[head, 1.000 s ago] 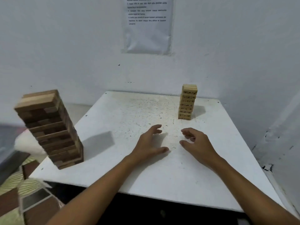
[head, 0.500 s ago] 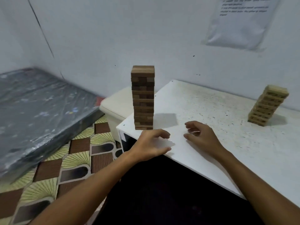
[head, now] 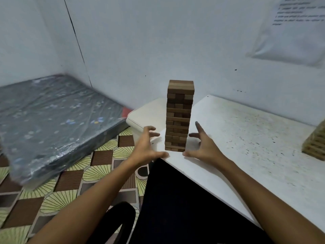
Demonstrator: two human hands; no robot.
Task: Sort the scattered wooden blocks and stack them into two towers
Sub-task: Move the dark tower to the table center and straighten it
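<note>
A tall tower of dark brown wooden blocks (head: 179,115) stands upright at the near left corner of the white table (head: 246,138). My left hand (head: 146,148) is spread open just left of the tower's base, apart from it. My right hand (head: 202,147) is spread open just right of the base, fingers pointing up, not touching it. A second tower of pale blocks (head: 315,143) stands at the right edge of the view, partly cut off.
A dark plastic-wrapped mattress (head: 52,117) lies on the patterned floor (head: 88,173) at left. A cream box-like object (head: 146,117) sits behind the table's left corner. A paper sheet (head: 295,29) hangs on the white wall.
The view has swung left and closer to the dark tower. Both hands moved from the table's middle to either side of the dark tower's base, fingers spread.
</note>
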